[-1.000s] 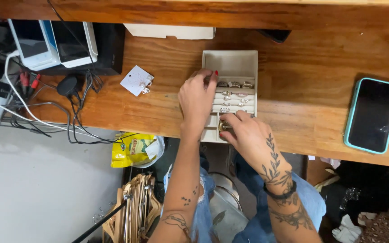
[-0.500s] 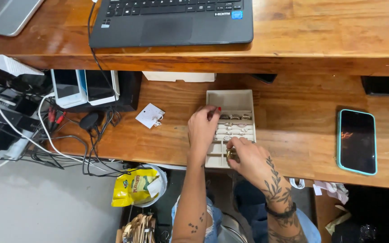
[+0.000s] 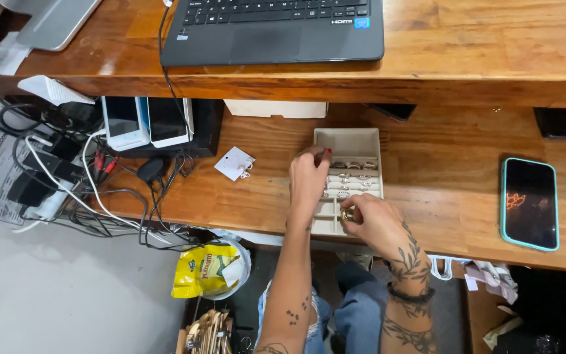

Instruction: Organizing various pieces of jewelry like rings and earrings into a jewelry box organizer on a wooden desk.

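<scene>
A small beige jewellery tray (image 3: pixel 348 141) with rows of rings lies on the lower wooden shelf (image 3: pixel 440 170). My left hand (image 3: pixel 308 180) rests over the tray's left side, fingers curled down onto it. My right hand (image 3: pixel 375 223) is at the tray's near end and pinches a gold ring (image 3: pixel 347 214) between thumb and fingers. Several silver rings (image 3: pixel 352 177) sit in the slots between the two hands.
A phone in a teal case (image 3: pixel 530 203) lies face up at the right. A white earring card (image 3: pixel 234 164) lies left of the tray, beyond it two white devices (image 3: pixel 145 121) and tangled cables (image 3: pixel 99 190). A laptop (image 3: pixel 270 29) sits on the upper desk. A yellow bag (image 3: pixel 204 272) is below.
The camera has tilted up, so the laptop and upper desk have come into view. Both hands stay at the tray, with the right hand still on the ring at the near end.
</scene>
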